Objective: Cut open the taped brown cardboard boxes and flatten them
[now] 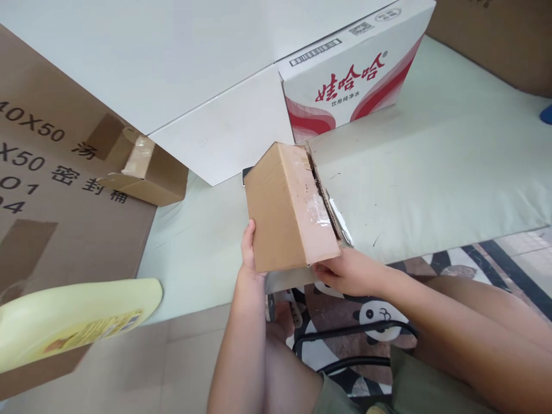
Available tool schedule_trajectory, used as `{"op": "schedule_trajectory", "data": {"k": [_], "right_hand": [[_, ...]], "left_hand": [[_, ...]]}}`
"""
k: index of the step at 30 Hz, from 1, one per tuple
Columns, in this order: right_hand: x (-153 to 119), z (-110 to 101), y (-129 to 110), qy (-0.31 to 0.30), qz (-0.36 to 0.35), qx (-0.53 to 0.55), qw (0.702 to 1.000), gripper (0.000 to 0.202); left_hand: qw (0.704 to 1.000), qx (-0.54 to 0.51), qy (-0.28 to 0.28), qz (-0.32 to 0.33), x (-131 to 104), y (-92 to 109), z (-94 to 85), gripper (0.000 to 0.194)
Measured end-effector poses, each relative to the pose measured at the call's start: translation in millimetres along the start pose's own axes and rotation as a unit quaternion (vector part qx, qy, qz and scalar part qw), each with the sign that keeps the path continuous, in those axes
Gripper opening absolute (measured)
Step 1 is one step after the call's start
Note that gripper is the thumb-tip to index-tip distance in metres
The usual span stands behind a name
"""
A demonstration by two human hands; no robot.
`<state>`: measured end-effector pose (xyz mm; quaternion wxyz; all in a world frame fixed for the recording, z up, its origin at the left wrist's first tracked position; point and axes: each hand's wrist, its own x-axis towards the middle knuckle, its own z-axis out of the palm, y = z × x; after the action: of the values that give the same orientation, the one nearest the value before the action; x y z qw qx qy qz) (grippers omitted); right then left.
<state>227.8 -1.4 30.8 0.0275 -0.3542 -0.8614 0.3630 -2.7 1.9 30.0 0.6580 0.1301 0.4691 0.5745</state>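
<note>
A small brown cardboard box [276,213] is tilted above the pale green cloth, its taped side [317,207] facing right and a dark gap running along the flap edge. My left hand [248,247] grips the box's left side near the bottom, the thumb on its face and the other fingers hidden beneath. At the lower right corner, my right hand [347,271] has its fingers curled under the box and partly out of sight. Just right of the flap edge, a slim white object [340,219] shows, partly hidden by the box; its kind is unclear.
A white carton with red lettering [345,92] stands behind, beside a large white panel [224,121]. Another small box with raised flaps [159,172] sits left, against a big printed carton [77,190]. A pale yellow bottle [86,316] juts in at lower left.
</note>
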Motion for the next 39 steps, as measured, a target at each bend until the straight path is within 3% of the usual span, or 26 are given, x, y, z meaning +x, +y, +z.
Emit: {"op": "schedule_trajectory", "data": {"k": [6,20,25,39], "right_hand": [[2.3,-3.9,-5.2,-0.111,0.041,-0.033,0.992,0.039],[10.7,-2.9,-4.4,-0.084,0.047,-0.027,0.995,0.035],[11.4,-5.0,-6.3,-0.109,0.038,-0.034,0.993,0.039],[12.1,-6.3,-10.0,-0.106,0.052,-0.033,0.992,0.042]], "left_hand": [[1.0,-0.026,-0.001,-0.006,-1.5,0.0,4.4,0.04],[0.999,-0.032,0.015,-0.024,0.2,3.5,6.3,0.042],[0.999,-0.03,0.02,-0.014,1.1,3.2,8.7,0.04],[0.999,0.033,0.043,0.0,-6.5,-5.8,21.8,0.039]]}}
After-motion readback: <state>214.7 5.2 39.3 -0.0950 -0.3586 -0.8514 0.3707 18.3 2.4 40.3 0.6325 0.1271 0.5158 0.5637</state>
